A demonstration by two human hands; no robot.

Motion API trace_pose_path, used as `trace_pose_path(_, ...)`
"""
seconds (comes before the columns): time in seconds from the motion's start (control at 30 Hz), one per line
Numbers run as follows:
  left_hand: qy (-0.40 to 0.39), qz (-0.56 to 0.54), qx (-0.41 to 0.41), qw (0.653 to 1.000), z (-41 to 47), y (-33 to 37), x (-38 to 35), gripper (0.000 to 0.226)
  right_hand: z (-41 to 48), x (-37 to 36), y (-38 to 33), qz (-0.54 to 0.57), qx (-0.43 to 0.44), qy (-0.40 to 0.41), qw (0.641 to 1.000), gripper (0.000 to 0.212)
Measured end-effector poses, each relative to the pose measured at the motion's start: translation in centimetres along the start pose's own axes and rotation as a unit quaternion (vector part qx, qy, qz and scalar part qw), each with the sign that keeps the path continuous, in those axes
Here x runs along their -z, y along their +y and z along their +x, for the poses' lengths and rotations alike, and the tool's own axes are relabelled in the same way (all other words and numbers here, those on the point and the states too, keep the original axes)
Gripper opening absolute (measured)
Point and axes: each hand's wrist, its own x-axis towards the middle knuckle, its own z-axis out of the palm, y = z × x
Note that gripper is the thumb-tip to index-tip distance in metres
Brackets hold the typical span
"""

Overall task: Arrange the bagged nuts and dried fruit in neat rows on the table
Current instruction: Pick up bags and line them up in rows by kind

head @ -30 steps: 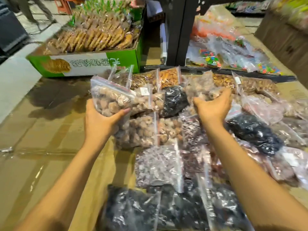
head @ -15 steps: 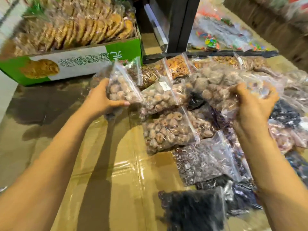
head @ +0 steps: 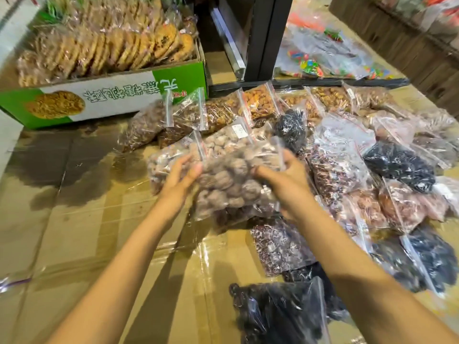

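Note:
Many clear zip bags of nuts and dried fruit lie on the table (head: 99, 219), which is cardboard under clear film. In the middle, my left hand (head: 180, 180) and my right hand (head: 283, 181) hold one large bag of round brown nuts (head: 228, 180) by its left and right edges, just above the other bags. A similar bag of pale brown nuts (head: 161, 162) lies touching its left side. A back row of orange-brown nut bags (head: 258, 103) stands behind. Dark fruit bags (head: 397, 165) and a speckled reddish bag (head: 280, 247) lie to the right and in front.
A green and white carton of round crackers (head: 99, 100) sits at the back left. A black post (head: 263, 38) rises behind the bags, with candy bags (head: 310, 63) beyond it. A black fruit bag (head: 280, 311) lies near me. Bare cardboard shows at the left.
My left hand has let go of the small bag it held at the left. My right hand carried the large brown nut bag to the centre, where both hands now grip it.

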Motion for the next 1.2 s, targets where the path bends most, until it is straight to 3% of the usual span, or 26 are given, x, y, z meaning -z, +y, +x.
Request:
trace_pose_path(0.07, -0.005, -0.151, 0.093, 0.984, -1.1, -1.1, 0.6, 0.106, 0.2, -2.1, 1.5, -0.017, -0.017, -0.05, 0.998, 0.064)
trace_pose_path(0.17, 0.103, -0.146, 0.09, 0.98, -2.1, -2.2, 2.5, 0.076, 0.8, -3.3, 2.7, -0.089, -0.017, -0.093, 0.991, 0.06)
trace_pose_path(0.23, 0.177, -0.049, 0.05, 0.982, -2.5, -3.1, 3.6, 0.06, 1.3, -2.5, 2.5, -0.108, -0.003, -0.072, 0.992, 0.055)
trace_pose_path(0.3, 0.217, 0.073, 0.03, 0.973, -2.8, -3.7, 4.5, 0.058, 1.4, -1.3, 1.7, -0.17, 0.055, -0.034, 0.983, 0.05)
trace_pose_path(0.4, 0.18, 0.31, 0.003, 0.933, -2.8, -4.7, 5.2, 0.072, 1.5, 1.0, 1.1, -0.244, 0.12, 0.025, 0.962, 0.05)
trace_pose_path(0.47, 0.149, 0.402, -0.012, 0.903, -2.4, -4.6, 4.8, 0.084, 1.5, 2.7, 1.2, -0.28, 0.127, 0.063, 0.95, 0.055)
trace_pose_path(0.57, 0.12, 0.414, -0.064, 0.9, -1.9, -2.9, 2.0, 0.099, 1.4, 5.9, 2.0, -0.317, 0.13, 0.12, 0.932, 0.058)
trace_pose_path(0.7, 0.098, 0.399, -0.139, 0.901, -0.5, 0.2, -3.0, 0.103, 0.7, 11.6, 1.9, -0.344, 0.091, 0.195, 0.914, 0.063)
trace_pose_path(0.83, 0.056, 0.368, -0.151, 0.916, 2.4, 3.4, -9.6, 0.116, 1.8, 19.8, 2.5, -0.361, 0.043, 0.252, 0.897, 0.089)
trace_pose_path(0.93, 0.046, 0.328, -0.141, 0.933, 6.2, 3.7, -14.4, 0.118, 3.6, 25.7, 2.4, -0.415, 0.006, 0.247, 0.876, 0.082)
trace_pose_path(1.0, 0.071, 0.276, -0.106, 0.953, 8.7, 3.2, -17.5, 0.119, 5.1, 29.3, 2.4, -0.482, 0.009, 0.237, 0.844, 0.083)
trace_pose_path(1.07, 0.118, 0.209, -0.078, 0.968, 10.8, 2.8, -20.5, 0.113, 6.9, 32.9, 2.8, -0.538, -0.011, 0.213, 0.815, 0.097)
trace_pose_path(1.2, 0.237, 0.186, -0.066, 0.951, 13.1, 2.1, -23.2, 0.08, 9.1, 37.8, 2.8, -0.544, -0.086, 0.106, 0.828, 0.127)
